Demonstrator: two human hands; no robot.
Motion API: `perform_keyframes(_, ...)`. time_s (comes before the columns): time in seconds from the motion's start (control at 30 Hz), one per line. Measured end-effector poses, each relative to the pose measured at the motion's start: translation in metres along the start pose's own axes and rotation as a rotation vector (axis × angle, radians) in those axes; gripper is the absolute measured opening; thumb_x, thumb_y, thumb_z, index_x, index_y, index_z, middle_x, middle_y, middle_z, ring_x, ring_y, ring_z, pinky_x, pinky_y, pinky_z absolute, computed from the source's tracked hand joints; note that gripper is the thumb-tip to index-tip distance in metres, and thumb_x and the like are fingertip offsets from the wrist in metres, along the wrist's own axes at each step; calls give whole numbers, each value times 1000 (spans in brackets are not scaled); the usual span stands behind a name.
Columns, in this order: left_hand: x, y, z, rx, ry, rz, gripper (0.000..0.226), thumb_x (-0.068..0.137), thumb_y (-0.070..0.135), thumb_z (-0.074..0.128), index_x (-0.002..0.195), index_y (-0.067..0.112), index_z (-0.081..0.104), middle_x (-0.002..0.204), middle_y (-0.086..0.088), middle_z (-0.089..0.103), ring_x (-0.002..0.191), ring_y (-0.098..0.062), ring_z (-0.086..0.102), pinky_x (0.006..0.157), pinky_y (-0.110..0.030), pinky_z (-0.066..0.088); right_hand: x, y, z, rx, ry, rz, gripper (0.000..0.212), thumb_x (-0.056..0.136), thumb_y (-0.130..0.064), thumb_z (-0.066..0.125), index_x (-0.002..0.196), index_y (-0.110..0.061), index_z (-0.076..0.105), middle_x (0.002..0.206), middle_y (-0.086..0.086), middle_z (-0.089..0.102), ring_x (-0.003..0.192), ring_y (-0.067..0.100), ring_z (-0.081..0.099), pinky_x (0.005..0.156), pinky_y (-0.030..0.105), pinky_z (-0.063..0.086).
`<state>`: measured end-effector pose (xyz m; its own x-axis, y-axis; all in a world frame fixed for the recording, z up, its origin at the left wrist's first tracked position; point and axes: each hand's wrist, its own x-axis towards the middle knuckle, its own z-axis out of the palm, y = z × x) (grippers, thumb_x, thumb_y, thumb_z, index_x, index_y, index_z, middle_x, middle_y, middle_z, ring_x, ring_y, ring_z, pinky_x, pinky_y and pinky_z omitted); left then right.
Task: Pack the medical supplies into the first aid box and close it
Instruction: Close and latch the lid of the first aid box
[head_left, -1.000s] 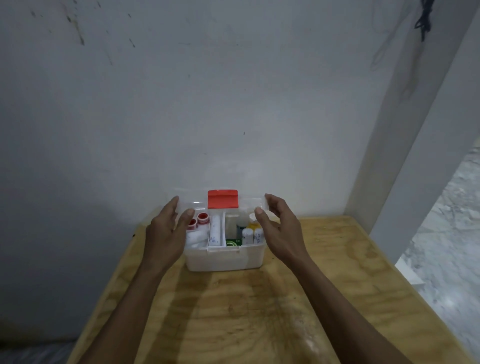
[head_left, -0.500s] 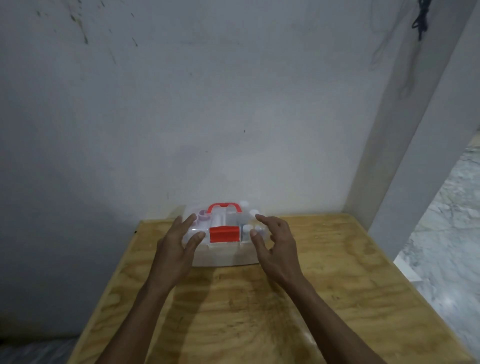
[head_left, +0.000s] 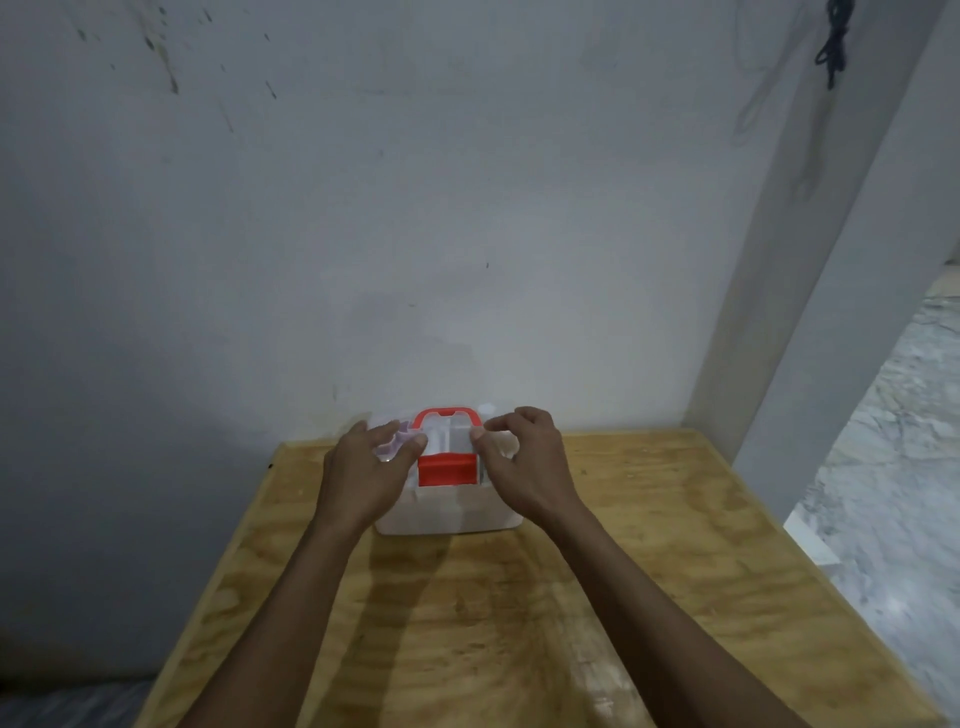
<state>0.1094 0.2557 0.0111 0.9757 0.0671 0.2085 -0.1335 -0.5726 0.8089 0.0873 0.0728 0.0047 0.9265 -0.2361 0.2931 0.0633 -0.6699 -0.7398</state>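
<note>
A white, translucent first aid box (head_left: 447, 512) stands at the far edge of the wooden table (head_left: 519, 597), against the wall. Its clear lid is down, with a red handle (head_left: 445, 415) lying flat on top and a red latch (head_left: 447, 469) on the front. The supplies inside show only faintly through the lid. My left hand (head_left: 366, 475) rests on the lid's left side with fingers spread. My right hand (head_left: 524, 462) presses on the lid's right side, fingers curled near the handle.
A grey wall rises right behind the box. A white pillar (head_left: 831, 260) stands at the right, with marble floor (head_left: 893, 467) past the table's right edge. A dark cord (head_left: 834, 41) hangs at the top right.
The lid was up with the supplies exposed; both hands swung it down onto the box. My hands now press on top and the red latch faces front.
</note>
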Motion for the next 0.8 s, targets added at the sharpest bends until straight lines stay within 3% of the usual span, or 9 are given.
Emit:
perform_keyframes(0.17,-4,-4,-4,63,-66,13,58,82,51,66,135,31,53,157,-4,31,140,-28,37,106,-45,38,-5,5,-5,-2,-88,-13,53,86,-52,64,132,-27,55,156,1,28,140,23,30,106,42,38)
perform_keyframes(0.37,-16,-25,7,155,-56,229,68,78,58,65,139,33,50,159,2,27,145,-22,25,114,-48,30,-22,25,8,-89,-76,-116,66,81,-65,61,141,-44,40,162,-9,12,146,17,14,112,47,32)
perform_keyframes(0.67,-17,-38,17,141,-21,233,70,75,61,57,139,34,48,157,3,30,147,-21,20,113,-47,28,-29,38,24,-64,19,-170,64,83,-71,50,141,-44,41,161,-4,21,147,20,19,112,53,35)
perform_keyframes(0.8,-18,-37,18,142,-17,234,70,75,60,58,139,32,48,157,1,32,146,-23,22,113,-51,30,-31,36,23,-94,25,-175,72,80,-80,35,141,-42,42,161,-4,23,147,21,20,111,55,37)
